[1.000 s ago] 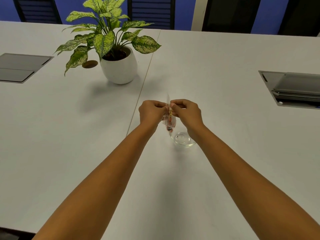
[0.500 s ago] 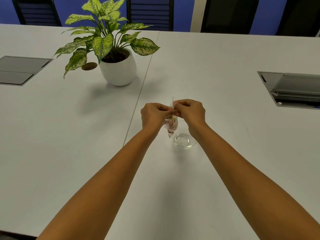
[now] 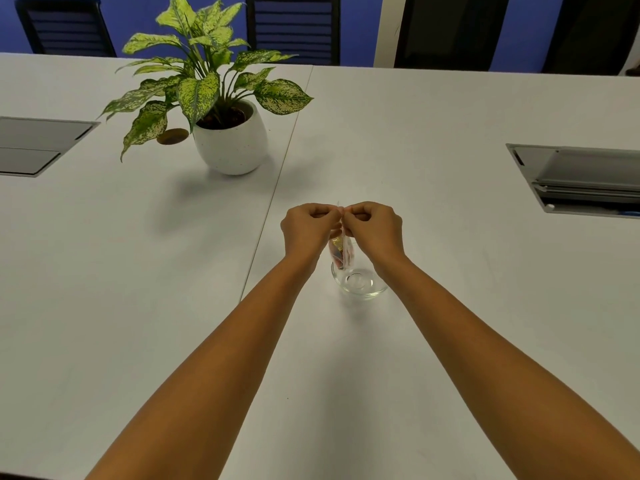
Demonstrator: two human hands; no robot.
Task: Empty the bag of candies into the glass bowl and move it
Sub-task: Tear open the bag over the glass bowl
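Pinching the top of the bag of candies (image 3: 341, 251) in a tight grip, left hand (image 3: 309, 228) and right hand (image 3: 374, 227) hang it upright over the far rim of the empty glass bowl (image 3: 360, 283).

Both bare forearms stretch forward, the left hand (image 3: 309, 227) and right hand (image 3: 374, 226) meeting knuckle to knuckle, each curled into a loose fist with fingertips pinched together where the hands touch.

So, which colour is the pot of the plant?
White with tiny dark specks; the pot shows best in the head view.
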